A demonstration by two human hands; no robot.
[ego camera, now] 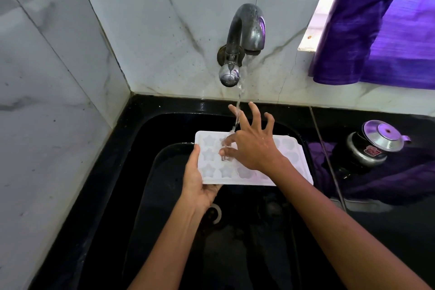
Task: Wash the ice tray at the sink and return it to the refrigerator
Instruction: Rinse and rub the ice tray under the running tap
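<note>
A white ice tray [213,162] with star-shaped and round cells is held level over the black sink [146,139]. My left hand [197,183] grips the tray's left end, thumb along its edge and fingers underneath. My right hand [251,146] rests on top of the tray with fingers spread; the thumb and a fingertip press into a cell near the middle. Water runs from the metal tap [244,37] on the back wall and lands on the tray just beside my right fingers. The right forearm hides part of the tray's right half.
A pressure cooker [369,146] with a steel lid stands on a purple cloth [400,179] on the black counter to the right. A purple curtain [388,21] hangs at the upper right. Marble-tiled walls close in the left and back. The sink drain [215,213] lies below the tray.
</note>
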